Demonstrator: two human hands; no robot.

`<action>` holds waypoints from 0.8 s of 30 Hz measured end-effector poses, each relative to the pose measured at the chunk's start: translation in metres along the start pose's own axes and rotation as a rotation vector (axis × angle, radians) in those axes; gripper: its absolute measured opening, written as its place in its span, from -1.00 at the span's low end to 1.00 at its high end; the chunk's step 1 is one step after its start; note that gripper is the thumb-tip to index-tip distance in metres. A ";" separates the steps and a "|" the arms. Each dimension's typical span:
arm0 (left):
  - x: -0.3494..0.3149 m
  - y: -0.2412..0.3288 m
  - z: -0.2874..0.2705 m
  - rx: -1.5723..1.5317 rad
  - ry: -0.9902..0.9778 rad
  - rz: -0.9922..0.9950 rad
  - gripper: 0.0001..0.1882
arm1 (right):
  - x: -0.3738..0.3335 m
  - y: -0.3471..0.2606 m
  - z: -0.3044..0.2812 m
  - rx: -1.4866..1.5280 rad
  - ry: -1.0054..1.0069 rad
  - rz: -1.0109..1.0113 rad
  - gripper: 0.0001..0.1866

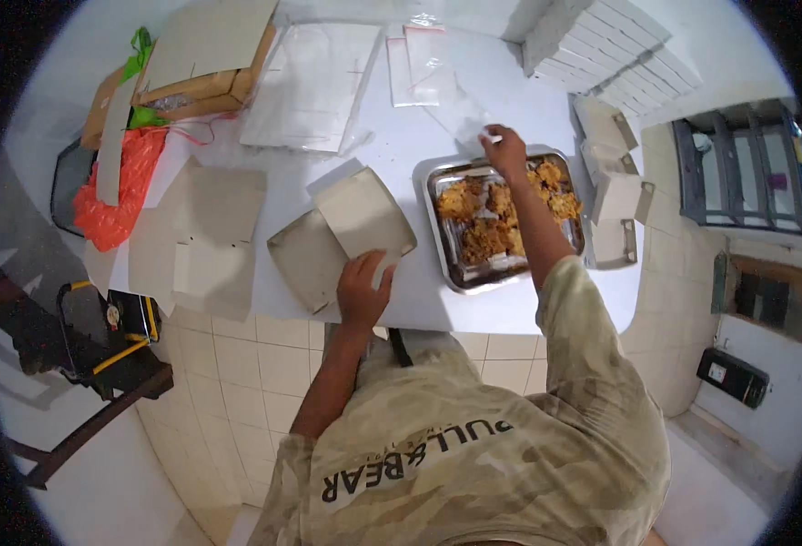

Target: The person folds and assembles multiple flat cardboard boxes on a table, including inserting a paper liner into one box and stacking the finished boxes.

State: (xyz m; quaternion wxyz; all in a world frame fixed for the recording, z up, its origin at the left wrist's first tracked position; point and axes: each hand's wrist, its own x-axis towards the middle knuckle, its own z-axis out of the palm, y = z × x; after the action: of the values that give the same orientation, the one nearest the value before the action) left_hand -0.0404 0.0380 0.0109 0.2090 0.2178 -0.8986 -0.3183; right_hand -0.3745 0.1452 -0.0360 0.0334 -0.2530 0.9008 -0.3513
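Note:
An open cardboard box (pixel 310 250) lies in front of me, grey-white, its lid (pixel 364 214) folded over to the right. My left hand (pixel 364 287) rests at the box's near edge, thumb apart from the fingers, and seems to touch the board. My right hand (pixel 507 153) reaches over the far side of a metal tray (pixel 446 268), its fingers pinched on a small white thing too small to name. Pieces of browned fried food, apparently chicken, (pixel 483 241) lie in the tray. Beyond that hand, a clear plastic sheet or bag (pixel 460 118) lies on the table.
A flattened box (pixel 205 246) lies left. Behind are packed white sheets (pixel 314 86), clear bags (pixel 416 68) and a brown carton (pixel 205 91) beside a red plastic bag (pixel 132 187). Small open boxes (pixel 615 196) line the right edge; a stack of folded white cartons (pixel 601 50) stands behind.

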 end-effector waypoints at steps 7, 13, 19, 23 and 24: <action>-0.070 -0.045 -0.063 0.208 0.127 -0.277 -0.89 | 0.096 0.032 0.043 -0.505 -0.089 0.101 -0.33; -0.092 -0.061 -0.071 0.258 0.191 -0.380 -0.92 | 0.120 0.034 0.039 -0.254 -0.233 -0.068 -0.61; -0.068 -0.071 -0.067 0.236 0.184 -0.434 -0.83 | 0.123 0.045 0.027 0.114 -0.242 -0.040 -0.82; -0.063 -0.091 -0.062 0.215 0.193 -0.340 -0.70 | 0.123 0.001 0.043 -0.208 0.135 -0.311 -0.75; -0.063 -0.096 -0.059 0.222 0.164 -0.286 -0.66 | 0.125 -0.017 0.055 -0.152 0.120 -0.455 -0.74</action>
State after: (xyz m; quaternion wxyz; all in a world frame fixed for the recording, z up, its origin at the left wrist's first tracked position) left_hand 0.0660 -0.0248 -0.0253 0.2089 0.3901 -0.8681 -0.2250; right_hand -0.4626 0.0405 -0.0512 -0.1191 -0.4298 0.8449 -0.2953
